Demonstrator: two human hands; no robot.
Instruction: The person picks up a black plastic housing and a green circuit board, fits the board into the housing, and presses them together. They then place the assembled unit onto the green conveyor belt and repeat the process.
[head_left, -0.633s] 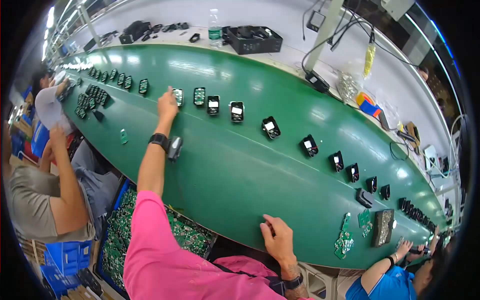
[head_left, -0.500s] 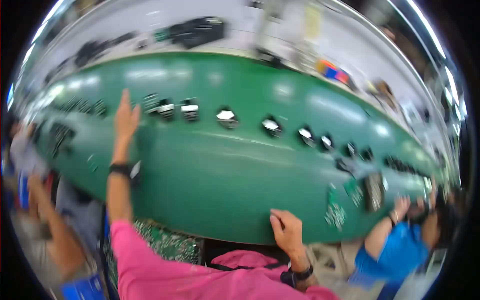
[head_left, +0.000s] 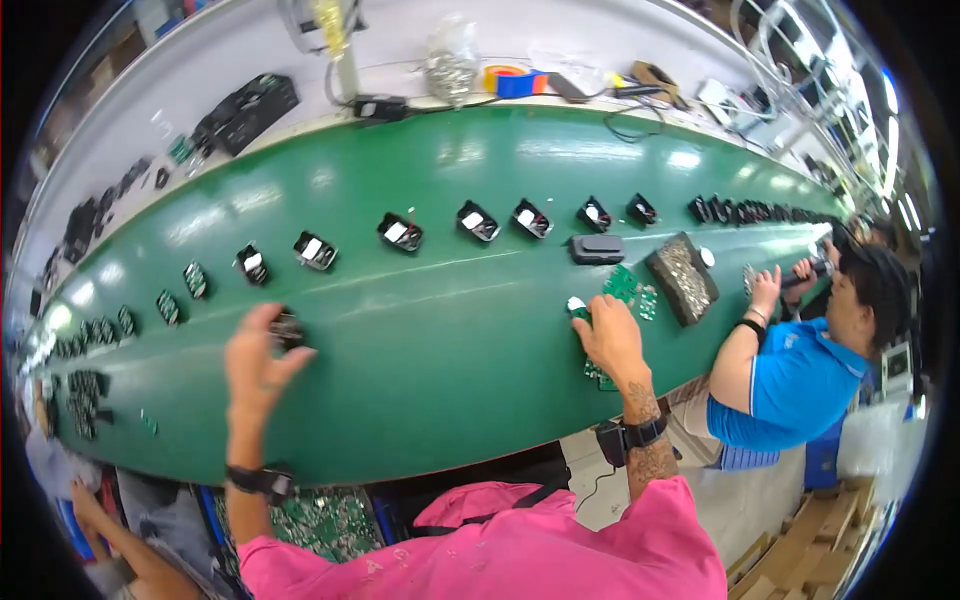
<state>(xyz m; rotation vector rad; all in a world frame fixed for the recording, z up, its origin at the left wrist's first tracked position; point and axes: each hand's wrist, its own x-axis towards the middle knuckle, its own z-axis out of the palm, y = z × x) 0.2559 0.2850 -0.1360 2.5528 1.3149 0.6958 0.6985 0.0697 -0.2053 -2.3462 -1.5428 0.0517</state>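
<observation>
My left hand (head_left: pixel 258 360) is curled, thumb and fingers around a small dark housing (head_left: pixel 287 328) just above the green table (head_left: pixel 440 350); the fingers hide part of it. On the right, my right hand (head_left: pixel 612 340) pinches a small green circuit board (head_left: pixel 579 309) with a white part on top. Under that hand lie more green boards (head_left: pixel 602 376), partly covered by it. Across the table runs a row of open black housings with white patches, among them one housing (head_left: pixel 400 232) in the middle and another (head_left: pixel 252 264) near my left hand.
Beyond my right hand are a dark oblong case (head_left: pixel 596 249), loose green boards (head_left: pixel 620 285) and a brown speckled block (head_left: pixel 683 279). A co-worker in blue (head_left: pixel 790 375) sits at the right. A bin of boards (head_left: pixel 320 522) stands below the front edge.
The view has swung to the right. My left hand has come back from the row and closed around a dark housing. My right hand has reached forward to the boards and pinched one.
</observation>
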